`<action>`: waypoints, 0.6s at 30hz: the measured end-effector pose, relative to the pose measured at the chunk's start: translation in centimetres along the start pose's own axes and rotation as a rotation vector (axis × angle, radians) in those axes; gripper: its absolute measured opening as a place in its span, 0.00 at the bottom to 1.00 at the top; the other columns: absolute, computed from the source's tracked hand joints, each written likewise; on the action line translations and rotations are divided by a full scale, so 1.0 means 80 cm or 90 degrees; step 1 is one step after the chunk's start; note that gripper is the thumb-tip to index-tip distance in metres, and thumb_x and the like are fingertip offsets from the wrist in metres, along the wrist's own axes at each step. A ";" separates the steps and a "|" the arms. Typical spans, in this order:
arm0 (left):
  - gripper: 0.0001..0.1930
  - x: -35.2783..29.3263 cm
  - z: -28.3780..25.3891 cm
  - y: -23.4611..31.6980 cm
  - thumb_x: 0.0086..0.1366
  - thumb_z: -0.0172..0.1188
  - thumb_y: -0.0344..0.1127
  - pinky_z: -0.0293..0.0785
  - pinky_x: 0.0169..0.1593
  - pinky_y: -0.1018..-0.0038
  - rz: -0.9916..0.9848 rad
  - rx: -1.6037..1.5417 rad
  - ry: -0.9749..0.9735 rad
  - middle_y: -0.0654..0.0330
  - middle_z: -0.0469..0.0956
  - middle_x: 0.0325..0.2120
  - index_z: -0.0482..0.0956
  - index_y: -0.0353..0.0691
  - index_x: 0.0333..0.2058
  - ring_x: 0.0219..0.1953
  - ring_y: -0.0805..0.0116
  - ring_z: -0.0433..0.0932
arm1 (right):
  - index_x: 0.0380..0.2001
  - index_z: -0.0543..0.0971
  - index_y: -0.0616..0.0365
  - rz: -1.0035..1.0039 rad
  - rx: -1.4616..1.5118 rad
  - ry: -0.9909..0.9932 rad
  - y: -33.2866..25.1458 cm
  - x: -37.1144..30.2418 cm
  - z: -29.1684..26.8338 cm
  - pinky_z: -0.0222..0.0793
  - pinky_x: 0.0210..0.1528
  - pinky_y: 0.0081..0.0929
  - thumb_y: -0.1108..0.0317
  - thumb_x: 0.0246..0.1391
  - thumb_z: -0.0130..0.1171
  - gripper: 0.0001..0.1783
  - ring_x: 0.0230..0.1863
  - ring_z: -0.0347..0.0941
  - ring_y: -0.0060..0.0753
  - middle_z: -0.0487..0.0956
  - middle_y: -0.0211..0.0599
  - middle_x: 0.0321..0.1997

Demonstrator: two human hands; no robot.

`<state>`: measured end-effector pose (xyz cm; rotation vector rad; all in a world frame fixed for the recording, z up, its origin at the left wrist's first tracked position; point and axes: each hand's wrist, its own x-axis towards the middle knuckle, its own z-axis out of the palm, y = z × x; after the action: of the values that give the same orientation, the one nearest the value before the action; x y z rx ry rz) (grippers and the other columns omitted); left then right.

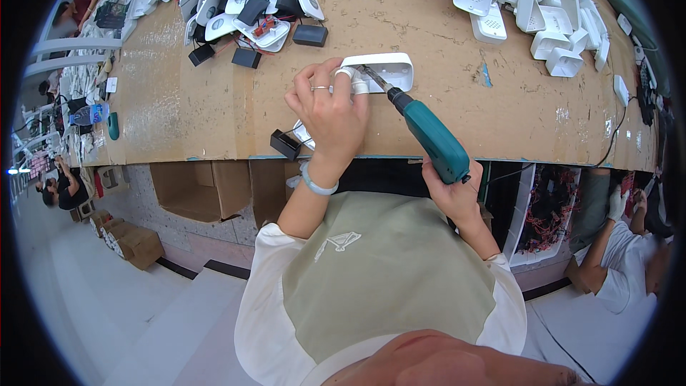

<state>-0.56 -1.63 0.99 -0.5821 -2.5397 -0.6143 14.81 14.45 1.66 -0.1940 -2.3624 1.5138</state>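
A white plastic housing lies open side up on the brown worktable. My left hand grips its left end, with white covers on some fingertips and a ring on one finger. In my right hand is a green electric screwdriver, held by its rear end. Its bit reaches into the housing near my left fingertips; whether a screw sits under the tip is hidden. Just below my left wrist, a small black box lies beside a partly hidden white part near the table's front edge.
White covers with black boxes and wires are heaped at the far left. Several empty white housings pile up at the far right. Cardboard boxes stand below the table edge. At the right, a co-worker sits near a wire-filled crate.
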 end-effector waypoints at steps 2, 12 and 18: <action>0.10 0.000 0.000 0.000 0.49 0.67 0.33 0.56 0.51 0.56 0.007 0.005 0.004 0.58 0.80 0.47 0.81 0.36 0.31 0.51 0.54 0.71 | 0.47 0.77 0.67 0.004 0.002 -0.005 -0.001 0.000 0.000 0.76 0.38 0.24 0.82 0.49 0.65 0.19 0.32 0.82 0.33 0.82 0.43 0.36; 0.11 -0.001 -0.001 -0.001 0.50 0.67 0.32 0.56 0.52 0.57 0.009 0.005 -0.001 0.59 0.80 0.47 0.82 0.36 0.33 0.52 0.55 0.71 | 0.46 0.77 0.65 0.044 0.012 -0.025 -0.003 -0.001 -0.003 0.75 0.37 0.23 0.81 0.49 0.64 0.19 0.31 0.80 0.34 0.81 0.43 0.35; 0.11 -0.002 0.000 -0.001 0.51 0.67 0.32 0.56 0.52 0.57 0.007 0.008 0.000 0.59 0.80 0.48 0.82 0.36 0.34 0.52 0.55 0.71 | 0.46 0.77 0.65 0.032 -0.002 -0.023 -0.007 0.000 -0.004 0.75 0.38 0.25 0.81 0.48 0.65 0.19 0.32 0.80 0.37 0.80 0.43 0.34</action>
<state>-0.43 -1.72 0.86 -0.5917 -2.5370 -0.5940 14.96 14.51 2.31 -0.2299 -2.4063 1.5485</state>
